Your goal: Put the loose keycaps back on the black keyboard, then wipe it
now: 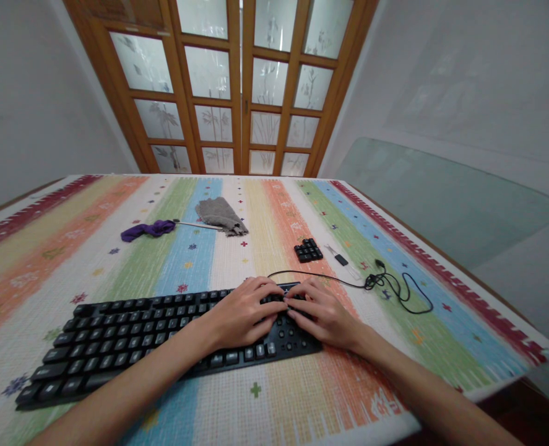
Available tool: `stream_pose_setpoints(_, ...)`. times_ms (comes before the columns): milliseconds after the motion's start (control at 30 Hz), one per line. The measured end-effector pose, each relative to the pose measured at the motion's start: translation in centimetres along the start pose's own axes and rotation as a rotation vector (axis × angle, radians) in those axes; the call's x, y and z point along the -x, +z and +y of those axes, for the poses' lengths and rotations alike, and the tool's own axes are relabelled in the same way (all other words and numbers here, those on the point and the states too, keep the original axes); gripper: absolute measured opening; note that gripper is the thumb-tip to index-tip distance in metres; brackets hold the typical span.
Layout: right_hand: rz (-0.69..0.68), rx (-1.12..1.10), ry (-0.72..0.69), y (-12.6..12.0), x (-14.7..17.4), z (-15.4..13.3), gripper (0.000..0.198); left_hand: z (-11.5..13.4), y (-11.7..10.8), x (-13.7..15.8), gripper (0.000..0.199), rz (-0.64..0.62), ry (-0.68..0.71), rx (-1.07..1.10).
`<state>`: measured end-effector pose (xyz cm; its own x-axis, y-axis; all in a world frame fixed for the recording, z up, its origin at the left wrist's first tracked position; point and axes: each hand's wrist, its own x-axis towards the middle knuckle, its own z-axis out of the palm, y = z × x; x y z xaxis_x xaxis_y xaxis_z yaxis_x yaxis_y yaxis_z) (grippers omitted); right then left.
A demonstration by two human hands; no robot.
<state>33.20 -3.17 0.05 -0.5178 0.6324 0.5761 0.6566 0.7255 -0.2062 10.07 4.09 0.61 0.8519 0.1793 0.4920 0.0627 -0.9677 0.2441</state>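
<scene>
A black keyboard (130, 331) lies at a slant on the striped tablecloth. Over its right-hand end, my left hand (249, 313) and my right hand (323, 313) come together, fingers bent and fingertips nearly meeting. Both look closed in a pinch at the number pad, but whatever is between the fingertips is too small or hidden. Bare key switches (291, 339) without caps show beneath my right hand. Loose black keycaps (308, 250) sit grouped beyond the hands. Right of them rests a small tool with a black handle and wire loops (341, 259).
The keyboard's black cable (371, 282) runs right and ends in a loose coil. Farther back lie a grey cloth (222, 214), a thin white stick (197, 224) and a purple cloth (148, 230). The tablecloth (265, 399) covers the table; wooden glass-paned doors (241, 93) stand behind.
</scene>
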Motion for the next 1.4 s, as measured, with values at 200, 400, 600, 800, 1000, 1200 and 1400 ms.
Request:
stream_pose_setpoints(200, 0.008, -0.014, 0.011, -0.04, -0.06, -0.02, 0.017, 0.02, -0.09, -0.09, 0.028, -0.009, 0.006, -0.001)
stream_pose_setpoints(400, -0.020, 0.010, 0.003, -0.03, -0.04, 0.14, 0.019, 0.11, -0.11, -0.12, 0.029, -0.035, 0.003, -0.022)
stream_pose_setpoints(600, 0.002, -0.003, 0.001, -0.15, 0.01, 0.35, 0.018, 0.09, -0.07, -0.07, 0.027, -0.041, 0.004, -0.031)
stream_pose_setpoints(800, 0.029, -0.048, 0.034, -0.20, 0.18, 0.34, 0.013, -0.03, 0.03, -0.03, 0.028, -0.064, 0.011, -0.064)
stream_pose_setpoints(1000, -0.022, -0.086, 0.033, -0.41, -0.24, 0.04, 0.017, 0.03, -0.05, 0.00, 0.031, -0.104, 0.019, -0.109)
stream_pose_setpoints(1200, -0.062, -0.057, 0.013, -0.59, -0.45, -0.22, 0.019, 0.10, -0.09, -0.01, 0.026, -0.130, 0.005, -0.127)
stream_pose_setpoints(1400, -0.069, -0.058, 0.009, -0.17, -0.43, -0.34, 0.018, 0.09, 0.19, -0.01, 0.025, -0.135, 0.026, -0.178)
